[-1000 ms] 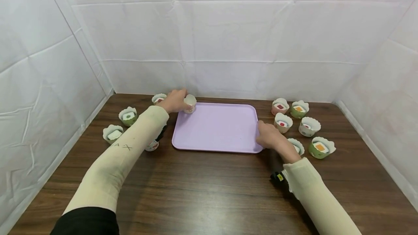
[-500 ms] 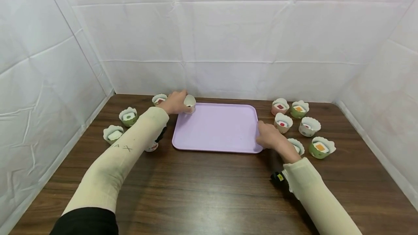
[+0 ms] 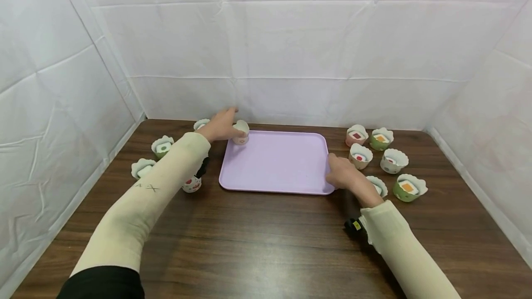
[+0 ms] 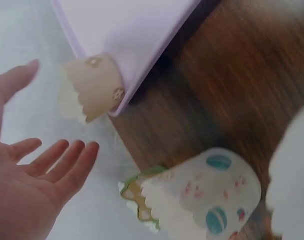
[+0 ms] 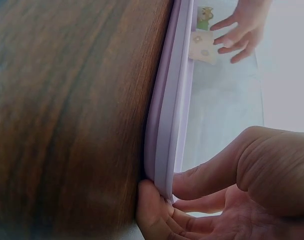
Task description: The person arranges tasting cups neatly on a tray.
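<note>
A cream paper cupcake cup [image 3: 243,139] stands in the far left corner of the lilac tray [image 3: 276,163]. My left hand [image 3: 220,125] is just left of and above that cup. In the left wrist view, the left hand [image 4: 39,185] has its fingers spread, apart from the cream cup [image 4: 94,87], and holds nothing. At the tray's right edge, my right hand [image 3: 342,172] pinches the rim. The right wrist view shows the thumb [image 5: 207,172] on the upper side of the rim and fingers curled at its underside. The cream cup's inside is hidden in the head view.
Right of the tray stand several patterned cups, including a green one [image 3: 409,189] and a pink one [image 3: 356,136]. More cups sit on the left, such as a green one [image 3: 162,146] and a red-spotted one [image 3: 192,184] partly behind the left forearm. White sheets wall the brown table.
My left hand has let go of the cream cup and lifted slightly up and left, its fingers spreading. The cup stays in the tray corner. My right hand has not moved.
</note>
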### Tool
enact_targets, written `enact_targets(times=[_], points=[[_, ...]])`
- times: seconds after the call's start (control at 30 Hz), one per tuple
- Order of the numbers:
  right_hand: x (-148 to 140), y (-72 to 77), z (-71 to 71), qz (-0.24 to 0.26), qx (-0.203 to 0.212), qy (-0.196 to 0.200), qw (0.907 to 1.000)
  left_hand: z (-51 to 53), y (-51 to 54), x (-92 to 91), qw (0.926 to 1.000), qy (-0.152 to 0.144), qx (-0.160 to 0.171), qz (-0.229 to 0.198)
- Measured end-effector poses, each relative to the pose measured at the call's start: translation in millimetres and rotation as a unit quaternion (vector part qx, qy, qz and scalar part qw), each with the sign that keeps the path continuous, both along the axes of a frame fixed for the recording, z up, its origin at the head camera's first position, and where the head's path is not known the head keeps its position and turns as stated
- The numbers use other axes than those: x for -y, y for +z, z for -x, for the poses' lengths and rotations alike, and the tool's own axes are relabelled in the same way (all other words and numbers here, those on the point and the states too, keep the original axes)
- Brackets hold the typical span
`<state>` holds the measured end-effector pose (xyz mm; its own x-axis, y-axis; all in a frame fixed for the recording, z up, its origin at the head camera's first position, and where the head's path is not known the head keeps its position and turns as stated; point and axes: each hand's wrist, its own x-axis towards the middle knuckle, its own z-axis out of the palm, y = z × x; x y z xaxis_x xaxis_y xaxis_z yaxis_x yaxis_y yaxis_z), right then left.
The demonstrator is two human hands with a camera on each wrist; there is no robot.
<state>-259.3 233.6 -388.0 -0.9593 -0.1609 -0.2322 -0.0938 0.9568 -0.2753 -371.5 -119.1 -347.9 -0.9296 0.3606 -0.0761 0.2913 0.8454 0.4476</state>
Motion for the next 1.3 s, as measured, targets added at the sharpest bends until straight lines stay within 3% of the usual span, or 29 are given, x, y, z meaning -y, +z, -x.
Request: enact_targets(times=[0.23,0.37,0.53,0.73,1.07,1.3], points=[[-0.6,1.4,0.7,0.000,0.001,-0.001,1.0000,-4.8,17.8,13.6,0.9965,0.012,0.011,-0.082],[-1.6,0.9,0.9,0.004,0.006,-0.001,1.0000,-4.6,24.3,26.6,0.9942,0.029,0.002,-0.104],[-2.9,-0.3,0.1,0.006,0.009,-0.001,0.9999,-2.5,26.1,46.1,0.9955,0.044,-0.019,-0.082],[-2.7,-1.9,0.7,0.002,0.003,0.003,1.0000,-1.9,20.2,66.9,0.9977,0.051,-0.029,-0.034],[-2.7,-1.1,0.5,0.000,0.000,0.002,1.0000,1.8,5.0,80.2,0.9972,0.056,0.016,0.047],[-2.3,-2.0,-0.1,0.003,-0.007,0.006,1.0000,4.4,-3.2,84.1,0.9961,0.050,0.034,0.064]])
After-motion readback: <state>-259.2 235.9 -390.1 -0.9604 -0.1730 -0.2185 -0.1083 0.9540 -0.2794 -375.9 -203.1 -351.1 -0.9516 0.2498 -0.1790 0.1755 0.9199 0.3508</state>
